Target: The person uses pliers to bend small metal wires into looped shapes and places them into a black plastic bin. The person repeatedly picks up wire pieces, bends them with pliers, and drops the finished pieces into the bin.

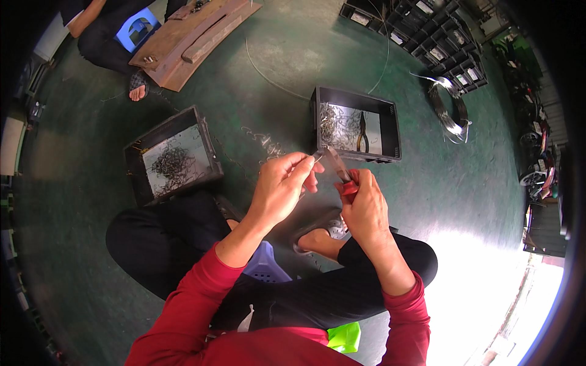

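My left hand (279, 188) is closed in a pinch, and a short thin wire (318, 159) shows at its fingertips. Wrapped round the red handles of a pair of pliers (336, 163) is my right hand (368, 210). The pliers' metal jaws point up and left, close to the wire's end; whether they touch it I cannot tell. Just beyond stands a black crate (395, 129) holding small bent wire pieces and a second pair of pliers (362, 131). Loose wire bits (268, 144) lie on the floor beyond my left hand.
Another black crate (210, 146) with a heap of wire pieces (174, 166) stands at left. A wire coil (448, 111) lies on the floor at right, near stacked black crates (427, 39). Far left, a person sits by a blue stool (135, 30) and a wooden board (201, 39).
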Demonstrator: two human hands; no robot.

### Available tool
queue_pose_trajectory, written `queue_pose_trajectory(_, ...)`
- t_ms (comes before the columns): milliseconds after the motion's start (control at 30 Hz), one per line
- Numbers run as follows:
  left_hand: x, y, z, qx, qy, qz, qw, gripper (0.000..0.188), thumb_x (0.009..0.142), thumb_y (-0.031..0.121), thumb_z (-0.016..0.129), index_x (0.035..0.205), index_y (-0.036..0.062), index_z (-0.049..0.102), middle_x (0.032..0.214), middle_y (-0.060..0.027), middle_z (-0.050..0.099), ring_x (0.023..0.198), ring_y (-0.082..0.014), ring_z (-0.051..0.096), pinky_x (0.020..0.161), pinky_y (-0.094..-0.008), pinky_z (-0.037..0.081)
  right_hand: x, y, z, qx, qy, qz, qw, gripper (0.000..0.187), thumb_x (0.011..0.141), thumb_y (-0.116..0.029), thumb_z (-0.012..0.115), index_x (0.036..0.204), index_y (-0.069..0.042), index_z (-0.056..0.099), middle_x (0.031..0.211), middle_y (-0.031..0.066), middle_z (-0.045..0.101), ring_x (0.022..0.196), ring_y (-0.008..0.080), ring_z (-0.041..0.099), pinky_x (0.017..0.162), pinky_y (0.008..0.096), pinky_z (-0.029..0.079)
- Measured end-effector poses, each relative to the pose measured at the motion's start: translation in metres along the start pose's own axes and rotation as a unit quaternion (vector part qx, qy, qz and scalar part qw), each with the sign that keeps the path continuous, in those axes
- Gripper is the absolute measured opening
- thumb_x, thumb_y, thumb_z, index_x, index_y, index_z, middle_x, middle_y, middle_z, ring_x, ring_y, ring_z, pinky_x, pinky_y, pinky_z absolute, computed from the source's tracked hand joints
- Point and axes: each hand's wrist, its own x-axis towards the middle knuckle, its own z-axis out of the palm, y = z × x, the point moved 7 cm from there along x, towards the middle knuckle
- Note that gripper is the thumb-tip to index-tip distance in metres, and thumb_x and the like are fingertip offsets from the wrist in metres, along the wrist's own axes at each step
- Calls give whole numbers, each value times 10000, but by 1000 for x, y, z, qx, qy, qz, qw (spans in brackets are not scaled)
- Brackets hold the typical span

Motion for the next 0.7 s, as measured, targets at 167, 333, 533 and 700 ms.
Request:
queue_pose_trajectory(167, 0, -8, 0, -9, 1, -40, 999, 293, 980, 236, 510, 870, 15, 668, 686, 6, 603, 647, -80, 570, 612, -232, 431, 2, 2, -2, -76, 47, -39, 995, 371, 748, -47, 666, 1071, -58, 484, 983, 152, 582, 953, 358, 577, 779, 482, 450)
queue_pose_trajectory(333, 0, -7, 4, -32, 11, -15, 999, 287, 986, 232, 501, 900, 11, 662, 684, -13, 610, 652, -80, 582, 600, -244, 443, 2, -7, -9, -112, 96, -60, 987, 284, 773, -47, 625, 1035, -62, 515, 963, 133, 569, 946, 351, 567, 773, 479, 436)
queue_pose_trajectory(533, 0, 5, 1, 8, -123, -4, 992, 317, 998, 315, 503, 990, 44, 669, 761, -28, 652, 700, -101, 613, 641, -275, 473, 15, -10, -28, 14, -39, -86, 995, 221, 823, -101, 656, 978, -19, 521, 932, 215, 609, 874, 428, 594, 721, 492, 463)
queue_pose_trajectory(700, 2, -6, -15, -143, -206, -132, 959, 309, 971, 351, 555, 1016, 66, 667, 863, -36, 673, 757, -148, 668, 666, -268, 516, 10, -23, -36, 28, -86, -166, 982, 262, 805, -118, 695, 975, -12, 526, 923, 213, 610, 839, 443, 595, 686, 484, 464)
